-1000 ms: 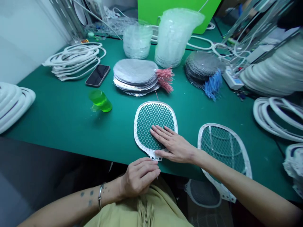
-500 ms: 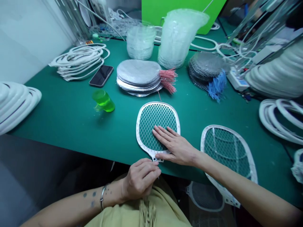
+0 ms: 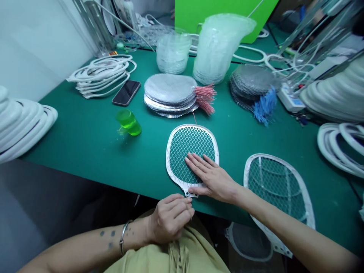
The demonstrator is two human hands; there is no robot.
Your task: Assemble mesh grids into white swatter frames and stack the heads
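A white mosquito-swatter racket frame (image 3: 168, 151) with a metal mesh (image 3: 182, 148) lies flat on the green table, its neck toward the front edge. My right hand (image 3: 214, 179) rests on the mesh with fingers stretched out, its thumb across the neck. Just below the neck, my left hand (image 3: 172, 217) is closed in a pinch; what its fingertips hold is hidden. Farther back sits a stack of silver mesh sheets (image 3: 170, 85) with red wires (image 3: 205, 96). A second racket frame (image 3: 308, 201) lies to the right, partly under my right forearm.
A green cup of liquid (image 3: 129, 122) and a phone (image 3: 126, 92) are at the left. White frames (image 3: 99, 76) are piled behind them. At the back stand clear plastic stacks (image 3: 212, 49); dark mesh sheets with blue wires (image 3: 265, 106) lie right. Another racket frame (image 3: 250, 242) hangs below table level.
The whole view has shifted slightly, with the table's things appearing a little farther right and lower. Both hands keep nearly the same pose at the racket frame.
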